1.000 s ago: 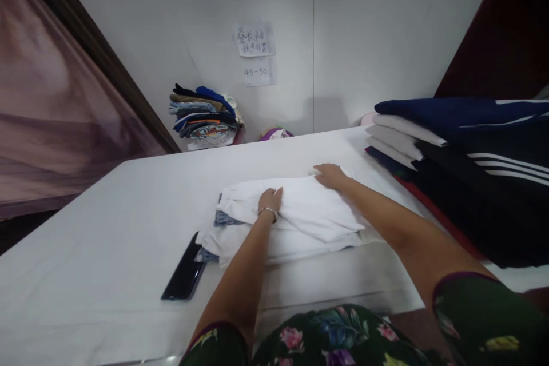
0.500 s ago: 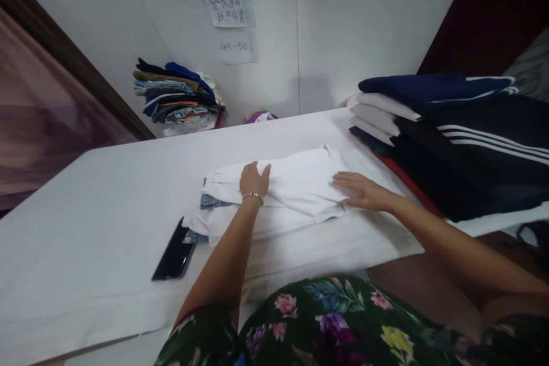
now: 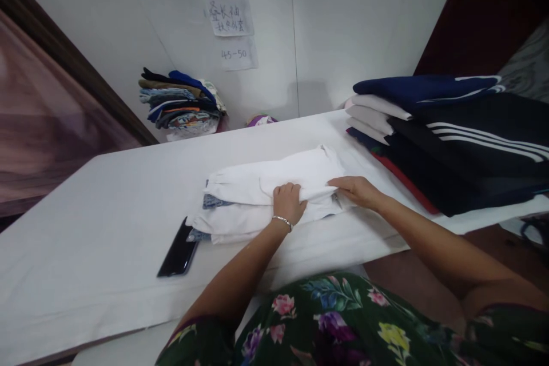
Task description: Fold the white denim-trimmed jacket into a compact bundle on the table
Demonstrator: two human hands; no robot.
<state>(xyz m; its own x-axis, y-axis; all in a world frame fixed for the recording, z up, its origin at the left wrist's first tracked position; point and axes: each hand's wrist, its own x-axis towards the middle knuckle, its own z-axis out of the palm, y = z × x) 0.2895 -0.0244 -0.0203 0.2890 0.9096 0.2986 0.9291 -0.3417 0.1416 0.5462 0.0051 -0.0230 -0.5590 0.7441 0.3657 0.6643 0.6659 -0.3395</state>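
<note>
A folded white garment lies flat on the table in front of me, with bits of blue denim showing at its left end. Curled over the middle of the cloth, my left hand grips a raised fold. My right hand pinches the garment's near edge at the right end, thumb and fingers together, lifting it slightly. The underside of the cloth there is mostly hidden.
A black phone lies left of the garment on the white table. At the right is a stack of folded dark and grey clothes. Another clothes pile sits beyond the far edge, below paper signs on the wall.
My left hand has slid right and nearer to me, closing on the cloth. My right hand has gone from lying flat to pinching the edge, which is now lifted into a fold.
</note>
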